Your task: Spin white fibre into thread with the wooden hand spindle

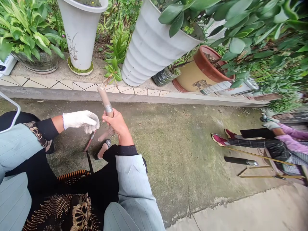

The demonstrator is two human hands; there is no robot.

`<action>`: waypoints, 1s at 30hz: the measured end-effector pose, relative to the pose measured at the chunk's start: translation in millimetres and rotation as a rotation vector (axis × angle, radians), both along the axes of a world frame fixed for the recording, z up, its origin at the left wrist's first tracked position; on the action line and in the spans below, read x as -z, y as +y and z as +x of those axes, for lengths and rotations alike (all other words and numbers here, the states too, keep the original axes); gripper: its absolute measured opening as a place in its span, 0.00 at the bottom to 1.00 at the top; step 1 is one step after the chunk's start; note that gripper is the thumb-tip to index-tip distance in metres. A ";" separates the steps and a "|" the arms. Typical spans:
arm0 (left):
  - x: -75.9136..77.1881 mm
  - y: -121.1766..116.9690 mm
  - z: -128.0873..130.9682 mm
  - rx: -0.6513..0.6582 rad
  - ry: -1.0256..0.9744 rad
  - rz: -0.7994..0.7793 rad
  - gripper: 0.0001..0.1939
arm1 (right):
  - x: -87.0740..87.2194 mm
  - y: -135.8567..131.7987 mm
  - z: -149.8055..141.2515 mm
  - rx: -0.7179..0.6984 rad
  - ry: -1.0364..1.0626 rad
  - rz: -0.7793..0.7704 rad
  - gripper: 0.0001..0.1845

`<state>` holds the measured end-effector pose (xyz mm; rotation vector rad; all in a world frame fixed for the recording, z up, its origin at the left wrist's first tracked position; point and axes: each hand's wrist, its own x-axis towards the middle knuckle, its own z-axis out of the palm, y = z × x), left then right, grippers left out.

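Observation:
My right hand (116, 122) is bare and grips a tan cylindrical rod (104, 100) that stands tilted upward, with a metal band (108, 108) around it just above my fingers. My left hand (80, 121), in a white glove, is close beside the rod. It appears to hold a thin brown stick (90, 141) that slants down toward the ground. A fine metal tip (100, 120) reaches from the glove toward the rod, but I cannot tell whether it touches. Part of the rod's lower end is hidden behind my right hand.
Concrete ground lies below my hands, with a tiled kerb and several large planters ahead. At the right, a person in purple sleeves (288, 136) sits with gloved hands. A dark cylinder (240, 161) and long thin gold rods (262, 160) lie nearby.

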<state>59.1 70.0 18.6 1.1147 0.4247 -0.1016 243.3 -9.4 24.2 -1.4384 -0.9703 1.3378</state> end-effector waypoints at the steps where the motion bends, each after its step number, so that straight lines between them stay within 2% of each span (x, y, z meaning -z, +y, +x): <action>1: -0.7 0.2 0.0 0.036 0.003 0.019 0.11 | -0.8 -0.5 -0.5 -0.030 -0.013 -0.005 0.17; 4: -3.4 -0.3 1.0 0.103 -0.001 0.134 0.10 | -4.2 -1.6 -3.2 -0.104 -0.030 -0.011 0.18; 7: -5.4 -1.8 2.9 0.118 -0.012 0.325 0.09 | -4.5 -0.9 -4.8 -0.119 -0.029 -0.017 0.19; 9: -6.5 -3.1 4.0 0.082 0.006 0.550 0.09 | -1.1 0.5 -4.1 -0.060 -0.036 -0.032 0.18; 13: -7.7 -6.2 4.4 -0.081 0.091 1.118 0.12 | 8.4 3.1 -0.7 0.149 -0.055 -0.098 0.15; 16: -4.8 -8.5 3.3 -0.096 0.130 1.323 0.15 | 10.6 3.7 0.2 0.211 -0.045 -0.143 0.14; 21: -0.5 -11.2 1.8 -0.140 0.159 1.431 0.15 | 6.6 3.1 -0.5 0.204 -0.020 -0.119 0.15; 25: -4.5 -10.3 1.5 -0.199 0.205 1.343 0.15 | 6.1 3.3 -0.1 0.196 -0.017 -0.113 0.15; 30: -8.6 -7.5 1.8 -0.172 0.205 1.265 0.13 | 8.5 3.7 1.9 0.163 -0.026 -0.119 0.17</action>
